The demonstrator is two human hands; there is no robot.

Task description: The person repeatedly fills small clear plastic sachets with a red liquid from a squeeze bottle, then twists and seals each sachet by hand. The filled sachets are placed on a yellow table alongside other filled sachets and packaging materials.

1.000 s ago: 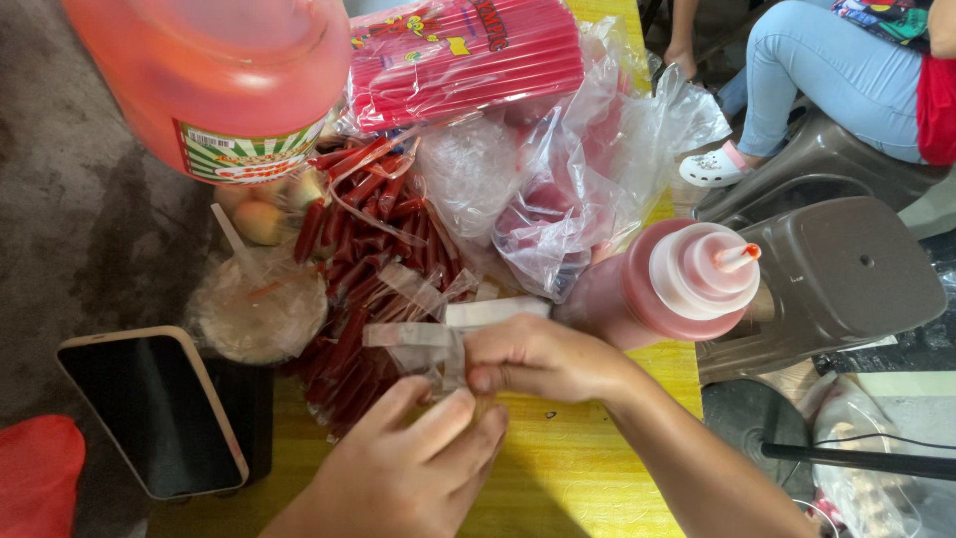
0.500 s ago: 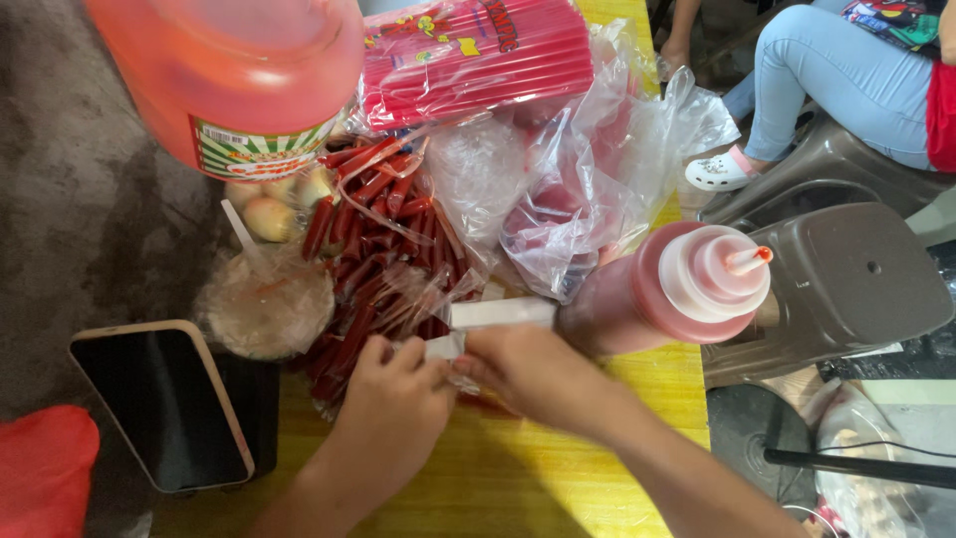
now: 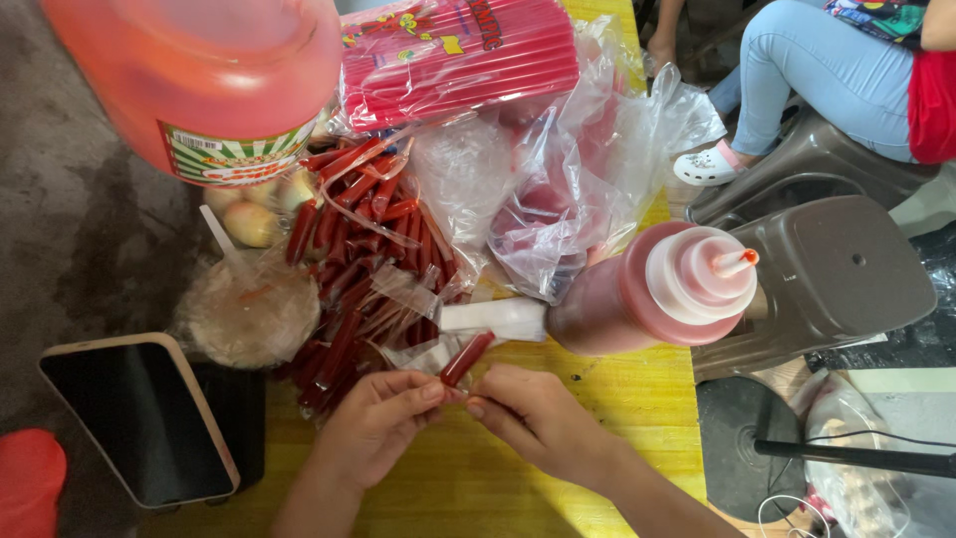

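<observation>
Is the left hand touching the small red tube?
Touching. The head view shows the left hand pinching the lower end of the small red tube with its fingertips.

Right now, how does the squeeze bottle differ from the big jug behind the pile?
The squeeze bottle is small and slim; the big jug is far wider. The squeeze bottle has a white cap with an orange-tipped nozzle; the big jug's top is out of view. The big jug carries a printed label; the squeeze bottle shows none. The squeeze bottle's sauce is darker red, the big jug's orange-red. Both are translucent plastic on the yellow table.
</observation>
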